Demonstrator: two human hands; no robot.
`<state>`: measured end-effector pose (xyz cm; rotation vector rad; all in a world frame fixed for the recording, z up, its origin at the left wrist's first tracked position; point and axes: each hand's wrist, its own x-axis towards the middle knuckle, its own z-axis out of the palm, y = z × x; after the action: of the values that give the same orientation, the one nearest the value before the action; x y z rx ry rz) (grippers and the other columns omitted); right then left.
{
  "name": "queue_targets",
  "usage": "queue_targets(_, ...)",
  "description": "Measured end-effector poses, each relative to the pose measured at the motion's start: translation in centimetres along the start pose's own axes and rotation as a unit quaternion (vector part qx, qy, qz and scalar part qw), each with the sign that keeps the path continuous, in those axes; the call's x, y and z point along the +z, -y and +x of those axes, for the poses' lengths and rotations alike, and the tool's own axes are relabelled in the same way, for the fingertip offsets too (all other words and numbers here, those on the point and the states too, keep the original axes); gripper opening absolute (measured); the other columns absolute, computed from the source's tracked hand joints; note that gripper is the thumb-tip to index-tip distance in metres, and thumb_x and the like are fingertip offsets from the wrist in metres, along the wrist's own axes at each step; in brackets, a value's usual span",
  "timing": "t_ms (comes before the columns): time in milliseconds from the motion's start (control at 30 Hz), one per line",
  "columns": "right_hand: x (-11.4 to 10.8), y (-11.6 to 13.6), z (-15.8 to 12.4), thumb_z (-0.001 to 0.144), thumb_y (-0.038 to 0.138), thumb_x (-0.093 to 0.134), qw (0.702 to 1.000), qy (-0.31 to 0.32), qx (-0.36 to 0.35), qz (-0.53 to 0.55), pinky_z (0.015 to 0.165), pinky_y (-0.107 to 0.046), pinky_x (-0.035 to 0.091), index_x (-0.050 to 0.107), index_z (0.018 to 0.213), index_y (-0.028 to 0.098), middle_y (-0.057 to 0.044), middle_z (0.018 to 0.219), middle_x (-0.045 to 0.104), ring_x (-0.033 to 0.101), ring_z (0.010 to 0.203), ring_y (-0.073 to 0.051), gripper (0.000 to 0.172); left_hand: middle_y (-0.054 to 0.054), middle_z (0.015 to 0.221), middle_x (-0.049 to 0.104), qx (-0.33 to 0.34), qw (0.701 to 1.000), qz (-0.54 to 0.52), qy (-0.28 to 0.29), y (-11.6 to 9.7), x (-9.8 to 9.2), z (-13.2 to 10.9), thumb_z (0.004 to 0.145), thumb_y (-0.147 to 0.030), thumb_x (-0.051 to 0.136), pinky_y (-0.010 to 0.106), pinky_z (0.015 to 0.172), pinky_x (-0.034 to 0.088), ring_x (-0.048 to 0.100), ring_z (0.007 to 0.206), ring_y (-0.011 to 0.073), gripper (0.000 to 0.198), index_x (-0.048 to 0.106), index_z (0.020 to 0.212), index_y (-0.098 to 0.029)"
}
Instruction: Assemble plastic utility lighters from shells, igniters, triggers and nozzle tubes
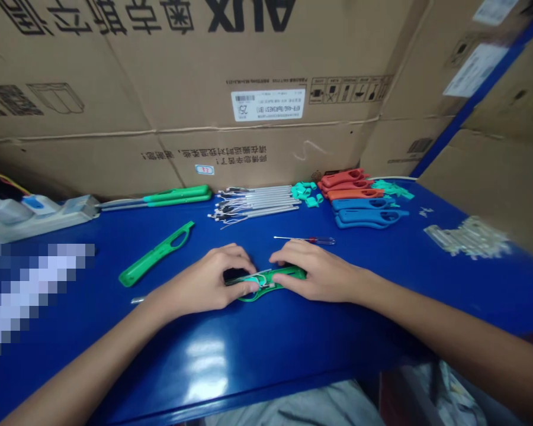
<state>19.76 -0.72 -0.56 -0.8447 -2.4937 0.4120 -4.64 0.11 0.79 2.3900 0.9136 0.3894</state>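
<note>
A green plastic lighter shell (270, 279) lies on the blue table (266, 355) between my hands, with white wires showing inside it. My left hand (213, 281) curls over its left end, the thumb pressing near the wires. My right hand (313, 272) covers the right end, fingers bent down onto the shell. Both hands grip it against the table. A thin metal tube end (137, 300) pokes out beside my left forearm.
A loose green handle half (155, 254) lies to the left. Behind are metal tubes with wires (257, 204), small teal parts (306, 192), red and blue handle halves (359, 201), a small screwdriver (306, 239), clear parts (468, 236) and finished green lighters (169, 195). Cardboard boxes (204, 89) wall the back.
</note>
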Motion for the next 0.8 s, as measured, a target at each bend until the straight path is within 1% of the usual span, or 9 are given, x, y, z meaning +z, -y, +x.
queue_targets(133,-2.0,0.6,-1.3,0.094,0.026,0.058,0.997,-0.043,-0.018,-0.057,0.085,-0.038,0.050,0.066,0.105,0.014,-0.008,0.097,0.070,0.063,0.093,-0.022,0.019,0.004,0.094,0.068,-0.005,1.000,0.010,0.000,0.4,0.1,0.0,0.090,-0.039,0.061,0.031,0.081,0.050,0.064,0.088,0.0184,0.021,0.074,0.095,-0.023)
queue_targets(200,-3.6,0.3,-3.2,0.094,0.026,0.057,0.993,-0.074,0.001,-0.088,0.084,-0.036,0.051,0.067,0.100,0.013,-0.008,0.093,0.070,0.064,0.091,-0.021,0.017,0.004,0.096,0.068,-0.003,1.000,0.021,0.002,0.5,0.1,0.1,0.090,-0.042,0.059,0.031,0.080,0.051,0.064,0.089,0.0190,0.023,0.073,0.097,-0.024)
queue_targets(267,-5.5,-0.6,-6.0,0.093,0.024,0.056,0.982,-0.123,0.049,-0.132,0.083,-0.035,0.051,0.067,0.097,0.013,-0.009,0.091,0.070,0.065,0.090,-0.022,0.016,0.005,0.098,0.067,-0.004,1.000,0.028,0.002,0.6,0.1,0.2,0.091,-0.043,0.058,0.032,0.079,0.052,0.064,0.088,0.0195,0.025,0.072,0.099,-0.024)
queue_targets(367,-8.4,-3.1,-11.4,0.092,0.027,0.055,0.945,-0.187,0.140,-0.231,0.082,-0.039,0.052,0.068,0.092,0.013,-0.012,0.091,0.070,0.066,0.087,-0.025,0.019,0.005,0.098,0.068,0.000,0.999,0.035,0.010,0.6,0.1,0.2,0.091,-0.043,0.057,0.032,0.077,0.053,0.065,0.088,0.0195,0.025,0.071,0.102,-0.025)
queue_targets(467,-10.1,-6.1,-16.5,0.091,0.034,0.052,0.875,-0.174,0.267,-0.364,0.080,-0.045,0.052,0.071,0.098,0.009,-0.017,0.090,0.069,0.066,0.085,-0.031,0.032,0.004,0.097,0.068,-0.006,0.999,0.036,0.011,0.5,0.0,0.2,0.091,-0.043,0.057,0.031,0.077,0.053,0.065,0.087,0.0191,0.024,0.071,0.101,-0.025)
queue_targets(533,-10.4,-7.7,-18.8,0.092,0.035,0.049,0.830,-0.148,0.328,-0.426,0.079,-0.046,0.052,0.072,0.101,0.006,-0.020,0.090,0.068,0.065,0.088,-0.034,0.039,0.004,0.097,0.068,-0.008,0.999,0.035,0.012,0.5,0.0,0.2,0.091,-0.043,0.057,0.031,0.076,0.053,0.065,0.086,0.0190,0.024,0.071,0.100,-0.026)
queue_targets(633,-9.9,-8.7,-20.3,0.091,0.035,0.047,0.792,-0.111,0.376,-0.467,0.076,-0.046,0.051,0.075,0.095,0.007,-0.020,0.086,0.067,0.064,0.085,-0.035,0.040,0.004,0.096,0.069,-0.008,0.999,0.034,0.013,0.5,0.0,0.2,0.091,-0.042,0.057,0.030,0.076,0.053,0.065,0.086,0.0189,0.024,0.071,0.099,-0.026)
queue_targets(733,-9.2,-8.5,-19.9,0.092,0.032,0.044,0.783,-0.109,0.383,-0.477,0.076,-0.047,0.051,0.074,0.093,0.008,-0.020,0.088,0.068,0.064,0.084,-0.035,0.038,0.004,0.097,0.069,-0.009,0.999,0.032,0.015,0.5,0.1,0.3,0.090,-0.043,0.058,0.030,0.077,0.053,0.065,0.087,0.0191,0.024,0.071,0.100,-0.026)
queue_targets(800,-8.8,-8.0,-19.3,0.092,0.031,0.044,0.795,-0.111,0.376,-0.462,0.077,-0.047,0.051,0.072,0.092,0.009,-0.020,0.090,0.069,0.065,0.086,-0.036,0.035,0.004,0.098,0.069,-0.008,0.999,0.033,0.015,0.5,0.1,0.3,0.090,-0.043,0.058,0.030,0.078,0.053,0.065,0.088,0.0194,0.024,0.072,0.100,-0.026)
